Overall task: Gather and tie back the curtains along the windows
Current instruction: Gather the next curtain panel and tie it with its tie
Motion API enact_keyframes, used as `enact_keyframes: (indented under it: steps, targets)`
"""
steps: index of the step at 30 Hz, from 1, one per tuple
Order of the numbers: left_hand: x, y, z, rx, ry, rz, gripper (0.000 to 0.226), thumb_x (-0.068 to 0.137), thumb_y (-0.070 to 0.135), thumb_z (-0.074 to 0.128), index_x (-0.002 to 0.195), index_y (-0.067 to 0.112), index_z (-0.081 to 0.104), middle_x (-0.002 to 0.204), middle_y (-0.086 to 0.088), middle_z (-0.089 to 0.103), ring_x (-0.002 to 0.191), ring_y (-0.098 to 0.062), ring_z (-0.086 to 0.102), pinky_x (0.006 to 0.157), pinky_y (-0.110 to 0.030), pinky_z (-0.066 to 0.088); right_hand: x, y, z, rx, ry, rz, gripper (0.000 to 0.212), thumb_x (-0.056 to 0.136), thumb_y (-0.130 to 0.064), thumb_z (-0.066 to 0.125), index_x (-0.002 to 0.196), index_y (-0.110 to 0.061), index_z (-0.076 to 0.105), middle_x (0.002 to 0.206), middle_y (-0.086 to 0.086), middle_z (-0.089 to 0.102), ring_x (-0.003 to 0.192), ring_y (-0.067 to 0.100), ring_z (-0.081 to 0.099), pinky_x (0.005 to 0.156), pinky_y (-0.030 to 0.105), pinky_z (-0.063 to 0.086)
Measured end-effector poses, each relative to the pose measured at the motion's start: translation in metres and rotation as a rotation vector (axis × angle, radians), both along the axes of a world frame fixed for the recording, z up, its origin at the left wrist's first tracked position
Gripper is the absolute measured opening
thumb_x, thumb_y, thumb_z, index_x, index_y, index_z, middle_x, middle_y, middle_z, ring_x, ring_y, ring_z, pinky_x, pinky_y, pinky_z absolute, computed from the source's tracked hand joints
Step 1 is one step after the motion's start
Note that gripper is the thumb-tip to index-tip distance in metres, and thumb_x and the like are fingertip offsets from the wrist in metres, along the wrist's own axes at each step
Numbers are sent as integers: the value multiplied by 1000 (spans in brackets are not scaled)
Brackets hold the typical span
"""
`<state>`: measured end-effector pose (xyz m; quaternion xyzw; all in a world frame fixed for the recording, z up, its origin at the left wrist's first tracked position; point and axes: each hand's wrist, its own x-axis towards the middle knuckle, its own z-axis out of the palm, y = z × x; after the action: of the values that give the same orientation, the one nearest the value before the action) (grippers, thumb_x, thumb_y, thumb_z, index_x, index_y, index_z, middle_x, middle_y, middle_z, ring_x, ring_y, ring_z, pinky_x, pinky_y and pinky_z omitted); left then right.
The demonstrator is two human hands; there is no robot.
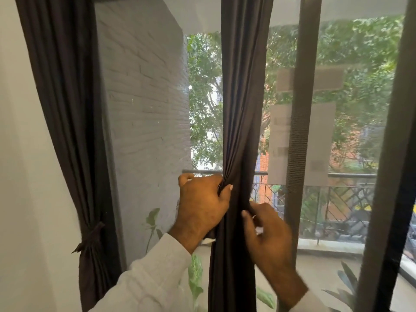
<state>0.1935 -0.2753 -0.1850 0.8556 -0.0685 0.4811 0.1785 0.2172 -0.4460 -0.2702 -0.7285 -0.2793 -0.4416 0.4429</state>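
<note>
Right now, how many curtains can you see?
2. One curtain hangs at the left wall, already tied back low down. The other curtain hangs mid-window, gripped by the left hand and right hand. More may hang out of view.

This looks like a room in a home or flat, opening onto a balcony. Dark floor-length curtains (238, 109) hang before tall sliding glass doors (337, 131) with dark frames; one curtain (74, 131) at the left of the frame is tied back beside a plain white wall (20, 176). Through the glass, a metal railing (337, 192), a white-painted brick wall (144, 97), potted leaves (lower centre and lower right) and trees (360, 52) show an upstairs residential setting.
</note>
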Motion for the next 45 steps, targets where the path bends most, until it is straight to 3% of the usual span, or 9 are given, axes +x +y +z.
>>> enact_keyframes:
  steps: [6,10,15,21,28,31,35,41,45]
  targets:
    - [3,5,-1,-148,94,-346,50,94,72,66,96,23,80,78,10,76,74,-8,73,84,-47,60,8,1,-5,-403,-94,62,48,92,-11,62,140,-16,63,123,0,61,101,22,61,83,38,55]
    - [2,21,2,-293,183,-425,34,91,43,83,117,22,82,103,14,80,95,-5,75,92,-43,64,14,-13,6,-14,-31,175,26,101,-14,57,124,-19,71,116,-6,65,109,14,64,88,31,55]
    - [-4,22,7,-306,238,-401,26,92,42,83,112,26,81,97,15,80,91,-5,75,91,-44,64,43,-10,23,243,492,283,21,93,-24,80,113,-29,74,104,-13,77,98,5,71,93,39,62]
    - [-1,15,5,-159,115,-130,46,89,69,61,94,27,79,75,11,74,75,-16,72,85,-48,60,5,5,4,-86,-73,69,15,101,-18,70,114,-17,77,97,-9,67,88,13,64,78,32,54]
    - [2,18,10,-239,288,-322,42,79,61,86,110,32,81,93,15,80,83,-5,75,80,-37,65,14,-1,-3,-454,-118,92,46,96,-11,58,141,-16,63,131,1,61,118,24,58,96,43,51]
    - [7,28,10,-409,335,-449,32,90,18,86,121,21,78,107,8,81,96,-6,77,93,-38,64,17,-11,-3,-224,-24,305,43,94,4,56,128,-16,73,123,-3,67,117,16,64,95,32,54]
    - [5,31,12,-550,432,-670,31,94,-5,75,119,12,76,111,3,82,106,-16,78,93,-29,62,22,-11,3,136,208,219,16,102,-17,68,111,-29,72,107,-8,70,96,12,70,74,29,60]
    - [-1,31,21,-501,472,-547,22,94,4,78,114,13,80,98,9,80,85,1,75,75,-15,57,16,3,0,151,361,399,18,102,-16,68,112,-26,79,98,-12,78,87,13,74,72,29,63]
    - [1,35,18,-397,464,-389,24,94,22,82,117,18,81,104,7,80,96,-11,76,93,-37,62,24,5,0,136,336,456,22,101,-9,69,110,-26,80,101,-8,78,98,17,74,82,37,62]
